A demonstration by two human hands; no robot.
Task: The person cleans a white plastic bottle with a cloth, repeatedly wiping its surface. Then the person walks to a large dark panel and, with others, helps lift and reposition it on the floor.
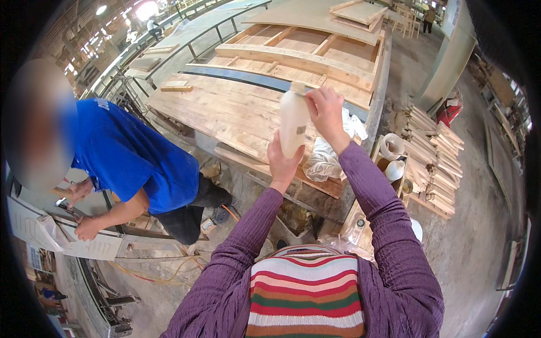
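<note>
A: So, where's the bottle?

B: The cream plastic bottle (293, 127) is held up in front of the person, above the wooden counter (225, 112). The left hand (283, 160) is curled round its base; the right hand (324, 110) has its fingertips pinched at the cap.

A: Any advice?

B: I'd keep the bottle upright, grip the base firmly, and turn only the cap. Those 2 hands are well apart from the co-worker's hand (87, 228) on the paper sheet (96, 248).
</note>
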